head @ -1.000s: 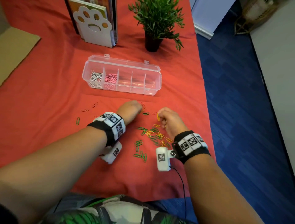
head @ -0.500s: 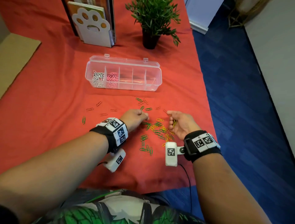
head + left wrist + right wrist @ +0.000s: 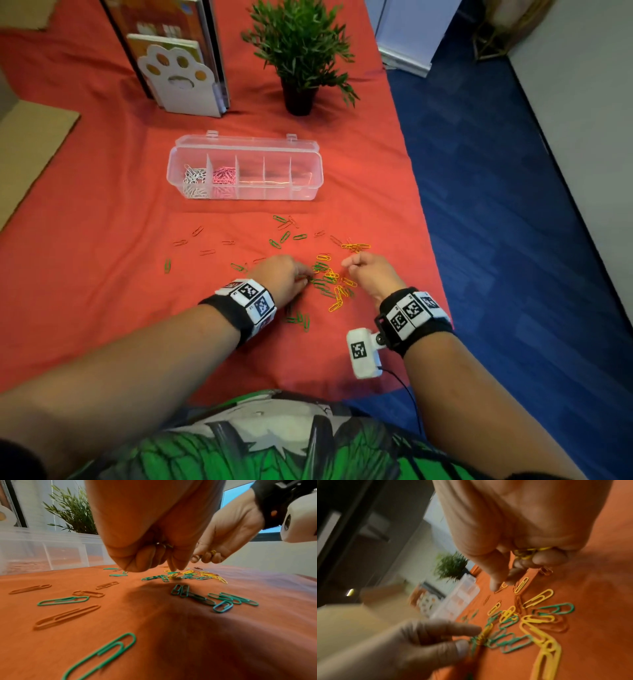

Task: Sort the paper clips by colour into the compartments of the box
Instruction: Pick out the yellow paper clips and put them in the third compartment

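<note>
While the right hand (image 3: 371, 274) keeps its fingers curled round a bunch of yellow clips (image 3: 526, 553) w/ thumb and forefinger reaching down toward more on the cloth, the left hand (image 3: 282, 279) has fingers bent, thumb and forefinger tips pinched at green clips (image 3: 320, 282) in the mixed pile; whether it's got one lifted, can't tell. Loose green, yellow & orange clips lie scattered on the red cloth (image 3: 102, 212) around both hands. Beyond them sits the clear box (image 3: 245, 168), lid open: white clips (image 3: 193, 180) in leftmost compartment, pink clips (image 3: 224, 178) in the next. Behind: potted plant (image 3: 299, 48), paw-print bookend (image 3: 180, 82).
</note>
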A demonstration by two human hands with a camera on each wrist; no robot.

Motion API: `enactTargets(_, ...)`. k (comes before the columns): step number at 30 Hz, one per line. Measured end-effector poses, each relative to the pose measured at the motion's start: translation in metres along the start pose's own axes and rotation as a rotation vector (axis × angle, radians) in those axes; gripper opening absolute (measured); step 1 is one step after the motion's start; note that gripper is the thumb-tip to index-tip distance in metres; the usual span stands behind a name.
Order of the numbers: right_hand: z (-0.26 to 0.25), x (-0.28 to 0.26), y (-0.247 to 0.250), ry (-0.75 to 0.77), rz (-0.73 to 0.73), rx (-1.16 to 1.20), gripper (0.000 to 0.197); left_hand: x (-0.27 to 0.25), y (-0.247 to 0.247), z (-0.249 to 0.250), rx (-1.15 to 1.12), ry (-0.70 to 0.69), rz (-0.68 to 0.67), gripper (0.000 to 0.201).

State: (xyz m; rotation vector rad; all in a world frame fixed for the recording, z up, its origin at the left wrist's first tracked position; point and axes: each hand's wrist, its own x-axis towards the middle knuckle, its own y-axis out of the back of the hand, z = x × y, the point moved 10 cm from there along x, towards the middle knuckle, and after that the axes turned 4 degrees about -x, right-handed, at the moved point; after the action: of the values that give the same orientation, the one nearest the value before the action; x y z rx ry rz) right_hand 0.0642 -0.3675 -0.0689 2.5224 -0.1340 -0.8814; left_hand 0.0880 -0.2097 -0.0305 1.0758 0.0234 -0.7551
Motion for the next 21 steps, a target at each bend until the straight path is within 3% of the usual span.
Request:
enactTargets(5,-0.036,0.009,-0.007,0.281,0.028,-0.463,0.021,0.003,-0.005,-0.010,0.025,0.068,0.036,0.027)
enactTargets(10,-0.059,0.011,-0.032,0.536,0.009,-0.751,0.030,-0.002,0.000,-0.033,-0.017,0.172,0.137,0.021)
enactTargets(17,-0.075,0.011,-0.044,0.678,0.078,-1.048,0.017,0.003,-0.002,-0.024,-0.002,0.152,0.166,0.026)
enactTargets(21,-0.070,0.021,-0.033,0.578,0.040,-0.897,0.014,0.009,-0.006,-0.022,0.076,0.159,0.114,0.025)
